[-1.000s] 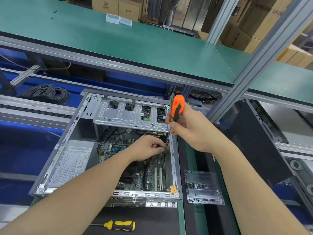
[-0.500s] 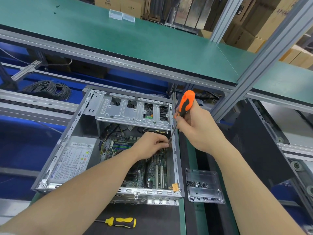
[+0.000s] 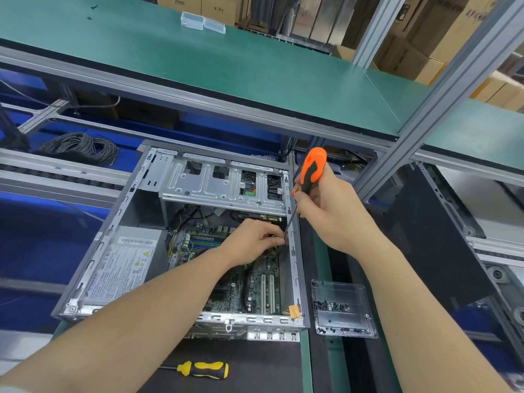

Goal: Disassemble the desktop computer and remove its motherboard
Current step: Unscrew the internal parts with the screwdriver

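Observation:
The open desktop case (image 3: 113, 231) lies on its side with the green motherboard (image 3: 261, 282) inside, below the silver drive cage (image 3: 215, 182). My right hand (image 3: 326, 211) grips an orange-handled screwdriver (image 3: 310, 168), its shaft slanting down to the case's right inner wall. My left hand (image 3: 252, 241) reaches into the case with curled fingers pinching at the screwdriver's tip; what lies under them is hidden. The power supply (image 3: 124, 265) fills the case's left side.
A clear plastic tray (image 3: 343, 296) with several small black screws lies right of the case. A yellow-handled screwdriver (image 3: 204, 370) rests in front on the black mat. The black side panel (image 3: 431, 239) leans at right. A green shelf (image 3: 226, 66) overhangs behind; coiled cable (image 3: 82, 147) at left.
The screwdriver handle tilted up and to the right while its tip stayed near my left fingers. My left hand stayed in the same spot inside the case.

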### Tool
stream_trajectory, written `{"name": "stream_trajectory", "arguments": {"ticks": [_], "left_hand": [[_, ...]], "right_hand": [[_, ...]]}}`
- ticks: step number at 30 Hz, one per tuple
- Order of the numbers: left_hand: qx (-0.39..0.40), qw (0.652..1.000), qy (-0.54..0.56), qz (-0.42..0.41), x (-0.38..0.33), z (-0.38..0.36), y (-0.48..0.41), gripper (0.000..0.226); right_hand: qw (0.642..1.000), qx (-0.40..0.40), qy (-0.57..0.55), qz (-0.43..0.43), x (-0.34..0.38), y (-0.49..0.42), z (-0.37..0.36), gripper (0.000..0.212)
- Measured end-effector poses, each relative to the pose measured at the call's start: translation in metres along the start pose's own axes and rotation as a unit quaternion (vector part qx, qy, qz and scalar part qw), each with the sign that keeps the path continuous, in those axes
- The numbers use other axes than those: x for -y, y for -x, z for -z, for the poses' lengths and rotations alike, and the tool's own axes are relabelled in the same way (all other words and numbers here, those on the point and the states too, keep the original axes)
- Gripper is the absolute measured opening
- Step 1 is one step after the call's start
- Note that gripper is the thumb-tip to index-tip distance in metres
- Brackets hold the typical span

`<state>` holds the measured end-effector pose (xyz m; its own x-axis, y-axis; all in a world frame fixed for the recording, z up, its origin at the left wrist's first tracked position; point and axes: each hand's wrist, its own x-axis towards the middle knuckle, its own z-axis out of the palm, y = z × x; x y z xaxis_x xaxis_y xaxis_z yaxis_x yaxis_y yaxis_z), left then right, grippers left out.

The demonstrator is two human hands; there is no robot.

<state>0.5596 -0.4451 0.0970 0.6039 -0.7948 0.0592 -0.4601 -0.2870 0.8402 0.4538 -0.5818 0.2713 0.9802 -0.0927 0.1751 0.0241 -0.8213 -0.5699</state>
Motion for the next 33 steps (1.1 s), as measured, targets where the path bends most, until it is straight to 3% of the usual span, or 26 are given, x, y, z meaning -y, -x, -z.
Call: {"name": "stream_trajectory", "arguments": {"ticks": [33], "left_hand": [[-0.001, 1.0, -0.011, -0.006, 0.0037, -0.0002, 0.0, 0.011]], "right_hand": [[1.0, -0.005, 0.012, -0.008, 0.0019, -0.0002, -0.0003, 0.008]]}}
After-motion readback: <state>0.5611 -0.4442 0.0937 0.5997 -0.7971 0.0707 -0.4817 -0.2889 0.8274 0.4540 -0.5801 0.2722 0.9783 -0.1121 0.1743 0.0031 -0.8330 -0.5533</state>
